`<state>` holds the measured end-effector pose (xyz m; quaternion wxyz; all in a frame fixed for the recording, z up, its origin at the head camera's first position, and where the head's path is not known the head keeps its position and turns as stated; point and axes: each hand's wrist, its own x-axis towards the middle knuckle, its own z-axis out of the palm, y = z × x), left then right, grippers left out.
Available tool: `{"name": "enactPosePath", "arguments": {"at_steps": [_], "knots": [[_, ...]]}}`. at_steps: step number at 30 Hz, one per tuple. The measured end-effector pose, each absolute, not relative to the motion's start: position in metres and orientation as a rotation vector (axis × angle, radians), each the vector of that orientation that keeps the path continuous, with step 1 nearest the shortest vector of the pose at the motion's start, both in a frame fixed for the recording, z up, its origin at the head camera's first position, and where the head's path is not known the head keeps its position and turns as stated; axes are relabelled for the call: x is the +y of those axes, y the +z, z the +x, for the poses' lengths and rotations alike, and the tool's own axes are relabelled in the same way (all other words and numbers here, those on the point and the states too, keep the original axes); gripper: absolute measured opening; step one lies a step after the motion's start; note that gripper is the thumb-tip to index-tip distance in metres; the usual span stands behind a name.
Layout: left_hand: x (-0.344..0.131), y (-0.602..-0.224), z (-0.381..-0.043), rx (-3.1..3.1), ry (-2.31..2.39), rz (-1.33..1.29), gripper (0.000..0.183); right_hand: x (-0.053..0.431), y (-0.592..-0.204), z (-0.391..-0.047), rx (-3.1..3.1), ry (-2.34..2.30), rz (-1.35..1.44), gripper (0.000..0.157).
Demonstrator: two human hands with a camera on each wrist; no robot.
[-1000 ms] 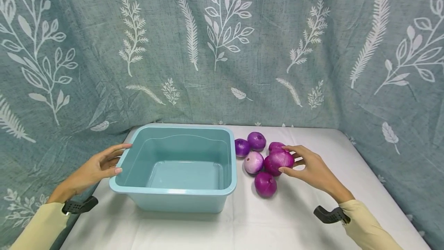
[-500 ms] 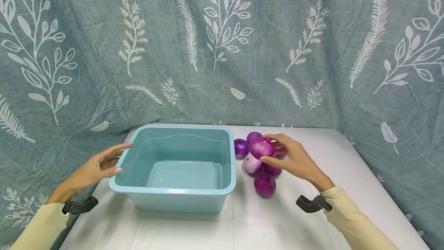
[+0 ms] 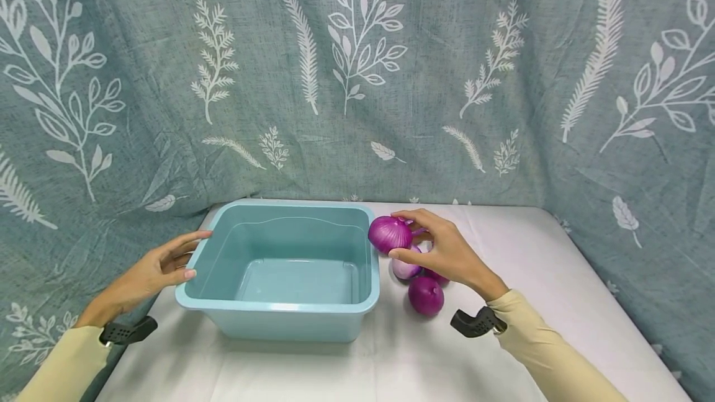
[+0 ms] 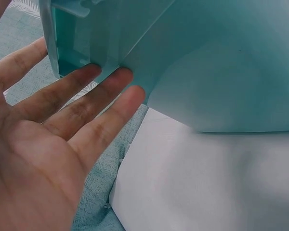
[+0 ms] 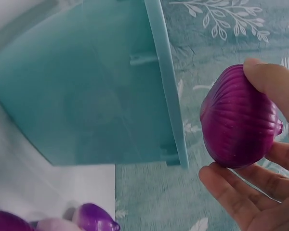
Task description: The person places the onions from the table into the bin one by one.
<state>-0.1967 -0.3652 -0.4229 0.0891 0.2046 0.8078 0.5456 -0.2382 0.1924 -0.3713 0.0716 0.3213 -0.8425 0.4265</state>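
Right of centre, the right hand [image 3: 444, 247] pinches a red onion [image 3: 388, 234], best kept high past the plastic tub [image 3: 279, 308], while the loosely spread left hand [image 3: 148, 275] should steady mid-left.

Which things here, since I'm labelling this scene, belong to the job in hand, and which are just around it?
Likely part of the job:
held red onion, in the right hand
other onions beside the tub
light blue plastic tub, left hand at its rim

Just around it:
white tablecloth
leaf-print curtain
black wrist devices
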Motion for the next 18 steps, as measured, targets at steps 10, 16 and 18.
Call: {"name": "enactPosePath", "arguments": {"at_steps": [10, 16, 18], "knots": [[-0.367, -0.425, -0.195, 2.439, 1.568, 0.627, 0.07, 0.167, -0.376, -0.235, -2.542, 1.355, 1.03, 0.064], [-0.367, -0.425, -0.198, 2.427, 1.601, 0.65, 0.068, 0.162, -0.379, -0.236, -2.556, 1.339, 1.037, 0.066], [-0.367, -0.425, -0.198, 2.426, 1.604, 0.647, 0.068, 0.162, -0.379, -0.237, -2.55, 1.342, 1.061, 0.066]]}}
